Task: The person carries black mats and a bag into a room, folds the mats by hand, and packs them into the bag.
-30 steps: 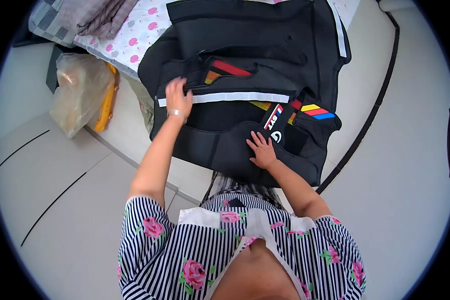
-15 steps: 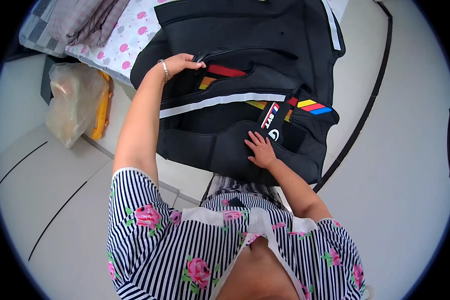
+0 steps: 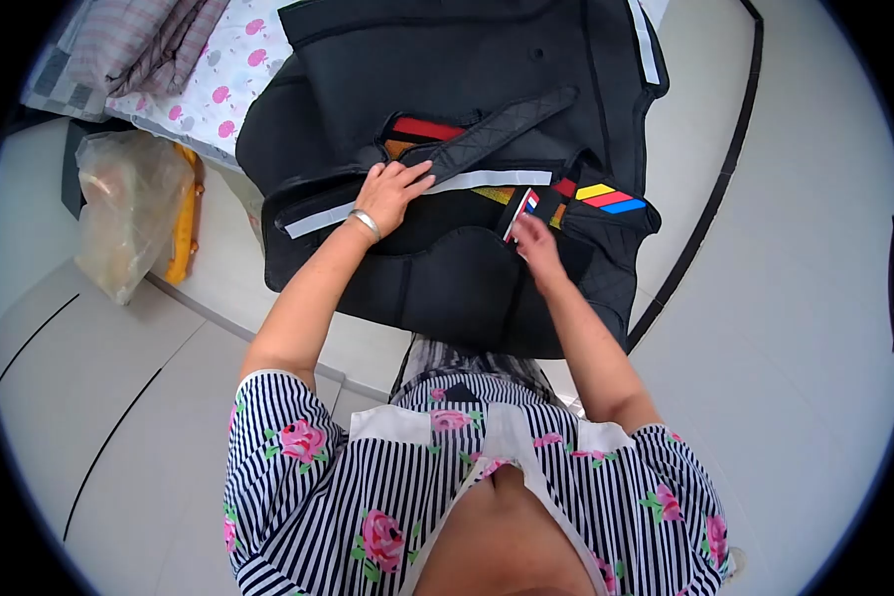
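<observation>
- Black cover [image 3: 447, 60]: probably light, floppy; hold at seams near white strip [image 3: 497, 181].
- Left hand [image 3: 385, 196]: over strip, fingers part-spread, grip unclear.
- Right hand [image 3: 538, 248]: below strip, fingers curled, can't tell grip.

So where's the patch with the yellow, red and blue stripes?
In the head view, the striped patch is on the right side of the black material, just beyond and right of the right hand.
</observation>
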{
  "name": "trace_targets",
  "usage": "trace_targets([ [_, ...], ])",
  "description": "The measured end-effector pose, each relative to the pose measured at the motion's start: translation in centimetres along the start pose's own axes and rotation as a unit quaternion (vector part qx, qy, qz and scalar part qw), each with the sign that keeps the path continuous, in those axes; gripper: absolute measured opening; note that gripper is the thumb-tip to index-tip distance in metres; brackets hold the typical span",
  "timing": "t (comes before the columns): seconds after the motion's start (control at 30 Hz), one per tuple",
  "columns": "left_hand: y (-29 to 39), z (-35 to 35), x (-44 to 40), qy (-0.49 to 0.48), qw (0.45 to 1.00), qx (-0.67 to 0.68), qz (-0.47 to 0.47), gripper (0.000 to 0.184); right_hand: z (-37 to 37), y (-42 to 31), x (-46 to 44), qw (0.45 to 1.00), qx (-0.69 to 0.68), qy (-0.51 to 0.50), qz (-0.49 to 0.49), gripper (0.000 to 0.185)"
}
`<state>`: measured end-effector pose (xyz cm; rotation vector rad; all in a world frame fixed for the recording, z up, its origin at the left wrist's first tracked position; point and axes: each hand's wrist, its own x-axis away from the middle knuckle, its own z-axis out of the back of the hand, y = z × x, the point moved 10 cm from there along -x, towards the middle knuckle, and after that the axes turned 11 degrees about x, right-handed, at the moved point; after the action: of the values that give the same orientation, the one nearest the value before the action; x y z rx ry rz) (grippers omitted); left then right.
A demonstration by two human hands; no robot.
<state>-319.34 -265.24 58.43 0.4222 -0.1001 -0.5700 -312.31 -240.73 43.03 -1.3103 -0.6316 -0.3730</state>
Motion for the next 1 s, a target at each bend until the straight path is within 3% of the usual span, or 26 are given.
trace_targets([
  [0.1, -0.7, 0.0, 0.7, 0.003, 0.999, 0.044, -0.002, 0.047, 2.4, -5.2, -2.3, 0.994, -0.096, 0.027, -0.037, 0.055],
  [0.23, 1.1, 2.0, 0.0, 0.016, 0.997, 0.062, -0.05, 0.042, -0.2, -8.7, -6.9, 0.959, -0.238, -0.036, -0.148, 0.066],
  [0.33, 2.5, 2.8, -0.2, 0.022, 0.993, 0.079, -0.087, 0.039, -1.5, -9.0, -11.1, 0.916, -0.359, -0.037, -0.177, 0.058],
  [0.43, 2.0, 3.9, 0.2, 0.05, 0.991, 0.104, -0.066, 0.037, -0.6, -9.1, -11.8, 0.894, -0.427, 0.015, -0.134, 0.043],
  [0.47, 1.3, 4.3, 0.2, 0.066, 0.99, 0.112, -0.051, 0.037, 0.2, -9.7, -11.5, 0.887, -0.455, 0.011, -0.08, 0.024],
  [0.57, -2.8, 3.1, 0.3, 0.025, 0.991, 0.125, 0.051, 0.037, 1.7, -15.4, -4.8, 0.906, -0.417, -0.047, 0.063, 0.007],
  [0.63, -4.9, 2.4, -0.6, -0.015, 0.993, 0.096, 0.063, 0.028, 2.4, -14.1, -3.5, 0.863, -0.467, -0.134, 0.141, 0.003],
  [0.7, -5.2, 3.7, -2.2, 0.017, 0.992, 0.105, 0.073, 0.022, 3.1, -13.0, -2.0, 0.834, -0.484, -0.184, 0.19, 0.013],
  [0.77, -6.0, 4.6, -3.7, 0.036, 0.989, 0.091, 0.11, 0.021, 3.6, -11.7, -0.9, 0.889, -0.388, -0.145, 0.197, 0.018],
  [0.83, -6.8, 4.6, -4.2, 0.033, 0.986, 0.084, 0.14, 0.022, 3.0, -13.5, 1.3, 0.949, -0.157, -0.155, 0.224, 0.016],
  [0.9, -7.4, 3.8, -4.5, 0.01, 0.983, 0.084, 0.161, 0.023, 2.6, -14.5, 2.9, 0.9, 0.187, -0.18, 0.351, 0.008],
  [1.0, -8.1, 1.5, -4.1, -0.063, 0.975, 0.137, 0.163, 0.024, 3.4, -14.2, 2.3, 0.813, 0.45, -0.144, 0.341, 0.017],
])
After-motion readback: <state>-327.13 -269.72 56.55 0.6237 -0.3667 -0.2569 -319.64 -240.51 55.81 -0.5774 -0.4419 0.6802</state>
